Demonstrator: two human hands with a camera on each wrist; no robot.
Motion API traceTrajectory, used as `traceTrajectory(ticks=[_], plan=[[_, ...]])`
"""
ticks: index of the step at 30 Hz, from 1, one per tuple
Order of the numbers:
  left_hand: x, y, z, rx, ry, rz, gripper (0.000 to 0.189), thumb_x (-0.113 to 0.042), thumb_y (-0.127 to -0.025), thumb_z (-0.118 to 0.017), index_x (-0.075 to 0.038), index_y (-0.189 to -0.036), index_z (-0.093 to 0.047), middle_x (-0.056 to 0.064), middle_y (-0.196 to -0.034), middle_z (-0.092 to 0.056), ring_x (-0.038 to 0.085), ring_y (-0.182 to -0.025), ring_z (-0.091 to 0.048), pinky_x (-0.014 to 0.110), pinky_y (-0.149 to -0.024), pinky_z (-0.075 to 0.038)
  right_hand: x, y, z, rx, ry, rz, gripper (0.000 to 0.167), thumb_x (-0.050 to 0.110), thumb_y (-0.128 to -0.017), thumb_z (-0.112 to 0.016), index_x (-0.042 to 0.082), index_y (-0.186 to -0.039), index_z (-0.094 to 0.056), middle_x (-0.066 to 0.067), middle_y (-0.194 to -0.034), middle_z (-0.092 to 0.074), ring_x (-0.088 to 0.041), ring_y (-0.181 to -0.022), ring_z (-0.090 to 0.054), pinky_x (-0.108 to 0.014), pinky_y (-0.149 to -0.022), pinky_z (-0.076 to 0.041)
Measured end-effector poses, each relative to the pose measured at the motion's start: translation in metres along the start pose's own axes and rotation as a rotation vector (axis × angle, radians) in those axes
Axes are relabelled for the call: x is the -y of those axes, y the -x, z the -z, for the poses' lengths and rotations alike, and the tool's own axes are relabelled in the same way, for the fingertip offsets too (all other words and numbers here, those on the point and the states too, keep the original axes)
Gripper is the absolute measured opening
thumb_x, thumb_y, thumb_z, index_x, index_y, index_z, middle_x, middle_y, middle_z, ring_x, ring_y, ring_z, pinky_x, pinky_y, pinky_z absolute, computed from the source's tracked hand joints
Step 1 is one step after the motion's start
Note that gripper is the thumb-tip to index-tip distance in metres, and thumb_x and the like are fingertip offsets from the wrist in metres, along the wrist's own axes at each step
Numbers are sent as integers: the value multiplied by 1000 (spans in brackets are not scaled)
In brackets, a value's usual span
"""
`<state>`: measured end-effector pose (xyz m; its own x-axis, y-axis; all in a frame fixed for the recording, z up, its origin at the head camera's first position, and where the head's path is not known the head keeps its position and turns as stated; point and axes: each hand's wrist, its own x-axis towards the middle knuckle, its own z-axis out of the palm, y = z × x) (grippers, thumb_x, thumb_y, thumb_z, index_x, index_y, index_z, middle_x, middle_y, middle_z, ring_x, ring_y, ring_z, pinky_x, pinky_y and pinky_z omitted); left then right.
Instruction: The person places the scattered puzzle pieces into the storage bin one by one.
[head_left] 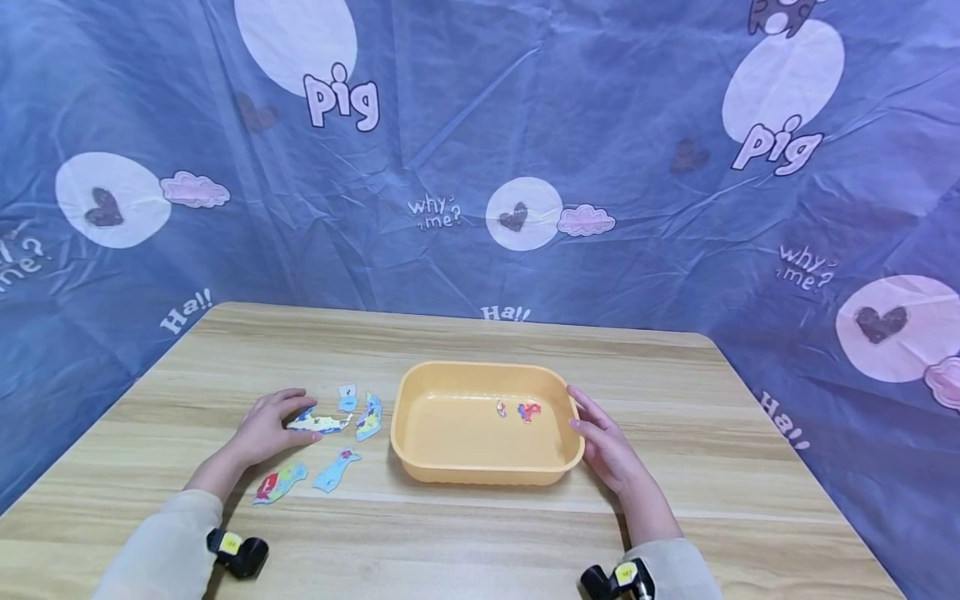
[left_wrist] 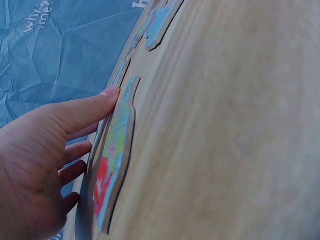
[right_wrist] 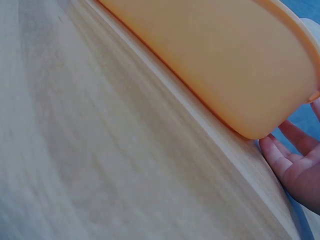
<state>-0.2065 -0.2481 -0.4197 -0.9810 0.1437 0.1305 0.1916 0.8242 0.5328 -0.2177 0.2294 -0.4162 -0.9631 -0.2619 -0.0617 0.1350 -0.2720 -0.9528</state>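
Note:
My left hand [head_left: 262, 429] is at the left of the table, thumb and fingers on opposite edges of a white, yellow and blue puzzle piece [head_left: 322, 422]. Around it lie a small pale-blue piece [head_left: 347, 397], a blue-yellow piece [head_left: 368, 417], a light-blue piece [head_left: 337, 469] and a red-green piece [head_left: 280, 483]. In the left wrist view the red-green piece [left_wrist: 114, 150] lies just beyond the thumb. My right hand [head_left: 611, 450] touches the right side of a yellow plastic basin [head_left: 487, 476], fingertips against its outer wall and rim.
Inside the basin lie a red and blue piece [head_left: 529, 412] and a smaller one [head_left: 501, 408]. The wooden table [head_left: 450, 533] ends at a blue printed cloth [head_left: 450, 275] behind and at the sides. Each wrist carries a black camera [head_left: 243, 554].

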Motion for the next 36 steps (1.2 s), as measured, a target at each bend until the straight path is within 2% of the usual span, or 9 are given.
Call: traceTrajectory(ticks=[11, 23, 36], plan=[[-2, -1, 0, -1, -26, -7, 60, -40, -68, -69, -2, -112, -54, 26, -124, -34, 46, -112, -24, 62, -87, -14, 0, 0, 0, 6, -2, 0, 61, 3, -84, -47, 7, -137, -18, -21, -137, -14, -33, -120, -27, -34, -89, -36], [-5, 1, 0, -28, -70, -15, 58, -39, -70, -68, 1, -110, -55, 26, -122, -39, 45, -111, -28, 61, -87, -17, 0, 1, 0, 2, -8, -5, 60, 3, -84, -48, 7, -137, -19, -20, -137, -15, -33, -120, -26, -34, -89, -36], [-2, 2, 0, -52, 20, 18, 67, -44, -68, -68, 4, -112, -53, 25, -121, -41, 43, -111, -31, 56, -90, -21, 1, 1, 0, 6, -11, -7, 59, 2, -84, -46, 8, -137, -19, -19, -138, -13, -34, -121, -24, -35, -89, -36]])
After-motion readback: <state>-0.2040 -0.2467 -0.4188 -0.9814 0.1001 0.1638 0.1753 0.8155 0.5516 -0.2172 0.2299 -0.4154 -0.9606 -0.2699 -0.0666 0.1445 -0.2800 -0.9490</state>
